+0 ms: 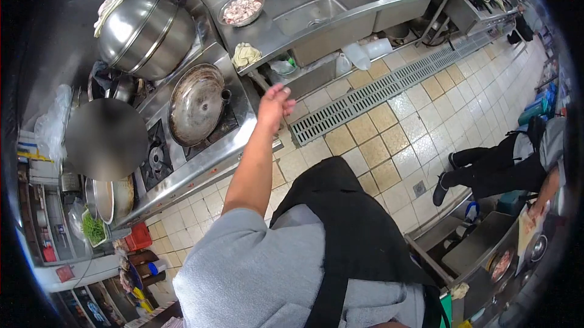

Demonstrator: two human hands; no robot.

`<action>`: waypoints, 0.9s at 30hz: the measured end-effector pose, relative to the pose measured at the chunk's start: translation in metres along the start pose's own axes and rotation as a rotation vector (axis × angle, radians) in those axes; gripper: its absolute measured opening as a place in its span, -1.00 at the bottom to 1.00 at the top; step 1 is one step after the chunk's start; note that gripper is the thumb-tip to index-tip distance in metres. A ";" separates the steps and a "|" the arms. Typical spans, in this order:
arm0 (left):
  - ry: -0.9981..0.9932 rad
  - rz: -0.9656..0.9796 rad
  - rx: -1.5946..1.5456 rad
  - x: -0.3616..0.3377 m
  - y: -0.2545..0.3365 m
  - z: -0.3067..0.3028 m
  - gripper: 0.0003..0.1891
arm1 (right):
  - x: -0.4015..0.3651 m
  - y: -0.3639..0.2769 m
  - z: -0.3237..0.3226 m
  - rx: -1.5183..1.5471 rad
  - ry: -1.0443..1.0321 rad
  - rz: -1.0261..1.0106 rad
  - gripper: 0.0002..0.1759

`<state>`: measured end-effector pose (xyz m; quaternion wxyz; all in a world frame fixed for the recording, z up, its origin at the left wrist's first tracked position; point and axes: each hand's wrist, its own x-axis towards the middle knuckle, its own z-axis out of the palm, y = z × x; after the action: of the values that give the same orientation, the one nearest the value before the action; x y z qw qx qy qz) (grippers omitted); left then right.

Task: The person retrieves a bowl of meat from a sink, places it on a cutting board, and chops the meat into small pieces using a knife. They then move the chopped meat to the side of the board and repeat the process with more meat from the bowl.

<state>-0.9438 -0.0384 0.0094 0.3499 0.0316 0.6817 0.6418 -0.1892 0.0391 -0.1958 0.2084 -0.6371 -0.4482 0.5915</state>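
My left hand [275, 108] reaches forward over the floor by the corner of the steel counter. Its fingers are loosely bent and apart, with nothing visible in them. Close by on the counter corner lies a crumpled pale yellow cloth [246, 55]. Behind the cloth stands a metal bowl of pale cut pieces, perhaps meat [241, 10]. To the left of my hand, a large worn wok [198, 106] with a side handle rests tilted on the stove. My right hand is out of view.
A big domed steel pot [146, 31] stands behind the wok. Steel sinks [316, 14] line the back. A floor drain grate [389, 84] crosses the tiles. At the right, a co-worker's hand [535, 211] is over a board beside metal bowls. Greens [93, 229] sit at lower left.
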 end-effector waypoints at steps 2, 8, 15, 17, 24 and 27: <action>0.073 0.083 -0.225 0.015 0.026 0.000 -0.43 | -0.004 -0.018 -0.007 0.082 0.062 0.053 -0.77; 0.108 0.190 -0.489 0.145 0.094 -0.017 -0.46 | 0.019 -0.094 0.029 0.093 0.206 0.214 -0.61; 0.211 0.035 -0.597 0.291 0.139 -0.069 -0.18 | 0.027 0.024 0.071 -0.088 0.139 0.272 -0.61; 0.210 -0.024 -0.614 0.329 0.141 -0.091 -0.17 | -0.009 0.087 0.086 -0.554 -0.011 0.137 -0.61; 0.243 -0.075 -0.729 0.397 0.131 -0.114 -0.51 | -0.135 -0.006 0.166 -0.471 0.093 0.319 -0.62; 0.280 -0.001 -0.694 0.414 0.139 -0.118 -0.60 | -0.144 -0.009 0.168 -0.445 0.124 0.352 -0.62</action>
<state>-1.3730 0.0888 -0.0543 0.2438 -0.1774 0.4648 0.8325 -0.3354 -0.1181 -0.1429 -0.0152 -0.7701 -0.4362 0.4653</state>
